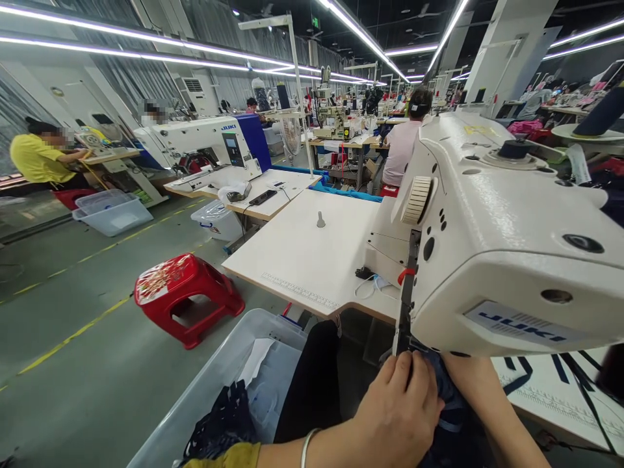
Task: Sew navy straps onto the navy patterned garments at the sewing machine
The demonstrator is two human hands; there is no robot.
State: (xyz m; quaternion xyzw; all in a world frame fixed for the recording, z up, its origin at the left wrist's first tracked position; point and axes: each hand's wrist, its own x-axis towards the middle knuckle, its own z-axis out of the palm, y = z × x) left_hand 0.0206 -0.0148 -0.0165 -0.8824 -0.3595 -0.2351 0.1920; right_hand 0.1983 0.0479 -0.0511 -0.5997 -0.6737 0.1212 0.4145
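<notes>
My left hand (402,403), with a silver bracelet (307,448) at the wrist, is closed on navy fabric (446,396) under the front of a white JUKI sewing machine (517,260). Its fingertips sit close to the machine's needle end, where the stitching point is hidden. My right hand (461,367) reaches in from the other side, beneath the machine head. Only its back and wrist show; the fingers are hidden behind the machine head and the cloth. The fabric hangs down between my two arms.
A white tabletop (302,247) extends left of the machine. Below it, a clear plastic bin (195,396) holds dark pieces. A red stool (188,296) stands on the floor at left. Dark straps (519,377) lie on the table at right. Several co-workers sit farther off.
</notes>
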